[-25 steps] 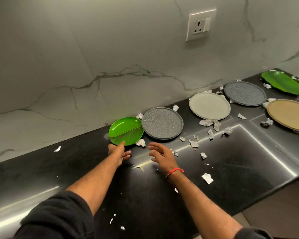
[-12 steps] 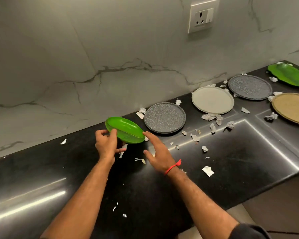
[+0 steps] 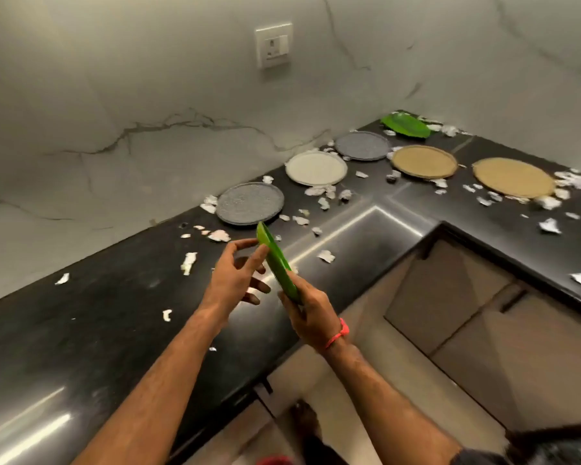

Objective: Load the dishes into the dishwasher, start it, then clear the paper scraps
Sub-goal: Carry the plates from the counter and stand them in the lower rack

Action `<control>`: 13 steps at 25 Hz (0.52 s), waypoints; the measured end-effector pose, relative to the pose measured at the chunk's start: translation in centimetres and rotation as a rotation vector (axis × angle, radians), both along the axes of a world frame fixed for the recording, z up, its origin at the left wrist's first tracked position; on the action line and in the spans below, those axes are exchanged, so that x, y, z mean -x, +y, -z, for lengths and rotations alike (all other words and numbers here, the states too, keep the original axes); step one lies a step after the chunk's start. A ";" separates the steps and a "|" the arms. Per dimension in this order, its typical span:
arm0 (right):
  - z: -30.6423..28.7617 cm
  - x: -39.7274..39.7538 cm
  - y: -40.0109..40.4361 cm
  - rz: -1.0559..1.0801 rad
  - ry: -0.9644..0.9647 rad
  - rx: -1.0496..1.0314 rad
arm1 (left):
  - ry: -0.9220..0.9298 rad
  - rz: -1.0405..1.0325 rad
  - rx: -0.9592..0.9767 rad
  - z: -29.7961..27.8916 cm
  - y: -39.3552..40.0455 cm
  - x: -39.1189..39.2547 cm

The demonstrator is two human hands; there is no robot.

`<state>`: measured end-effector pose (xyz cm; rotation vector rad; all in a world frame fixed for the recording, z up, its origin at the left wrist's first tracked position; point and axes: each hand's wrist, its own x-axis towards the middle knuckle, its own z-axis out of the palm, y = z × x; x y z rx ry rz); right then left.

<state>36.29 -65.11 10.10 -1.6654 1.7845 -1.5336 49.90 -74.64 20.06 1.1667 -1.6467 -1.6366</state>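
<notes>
A green leaf-shaped plate [image 3: 277, 263] is off the counter and tilted up on its edge between my hands. My left hand [image 3: 233, 276] pinches its upper end with thumb and forefinger, the other fingers spread. My right hand [image 3: 311, 312], with a red wristband, grips its lower end. On the black counter [image 3: 108, 317] behind lie a speckled grey plate [image 3: 249, 203], a white plate [image 3: 316, 167], a dark grey plate [image 3: 363, 146], two tan plates [image 3: 423, 161] [image 3: 514, 176] and a second green leaf plate [image 3: 405, 125]. Torn paper scraps [image 3: 326, 256] litter the counter.
The counter is L-shaped and turns toward me on the right [image 3: 550, 256]. Brown cabinet fronts [image 3: 467, 317] stand under it beside the floor. A marble wall with a socket [image 3: 273, 45] backs the counter. The dishwasher is not in view.
The green plate has come up off the counter, turned on edge and moved toward me. My right hand has taken hold of its lower end. The view has widened to the right.
</notes>
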 end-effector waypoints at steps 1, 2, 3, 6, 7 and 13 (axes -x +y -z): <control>0.3 0.1 3.0 0.066 -0.017 0.019 | 0.007 0.070 -0.001 0.7 2.2 0.5; 0.6 0.0 6.3 0.147 -0.021 0.030 | 0.012 0.139 -0.004 1.7 4.9 1.2; 0.8 -0.1 9.3 0.233 -0.026 0.033 | 0.007 0.199 0.001 2.7 7.4 1.8; 1.2 -0.4 18.2 0.483 -0.084 0.023 | -0.032 0.399 0.021 5.8 15.4 3.9; 1.2 -0.4 21.4 0.575 -0.101 0.004 | -0.038 0.471 0.016 6.5 18.2 4.8; 2.0 -0.4 40.1 1.005 -0.385 -0.128 | -0.142 0.915 -0.034 10.2 34.6 9.6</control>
